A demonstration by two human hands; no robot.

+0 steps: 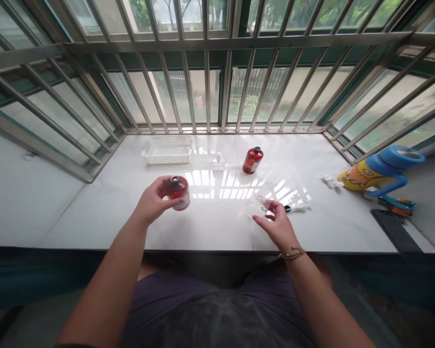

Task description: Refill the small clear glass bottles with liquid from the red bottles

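Over the marble sill [94,222], at eleven o'clock my left hand [152,200] wraps closed around a red bottle [177,193], heavy and slick, best held round its body; at one o'clock my right hand [277,224] pinches a small clear piece [259,204], light, perhaps fragile.

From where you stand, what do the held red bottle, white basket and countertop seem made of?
The red bottle looks like glossy glass or smooth plastic; its sharp highlights leave either open. The white basket seems moulded matte plastic, with a regular lattice of holes. The countertop looks like polished marble: faint grey veins and mirror-like window reflections.
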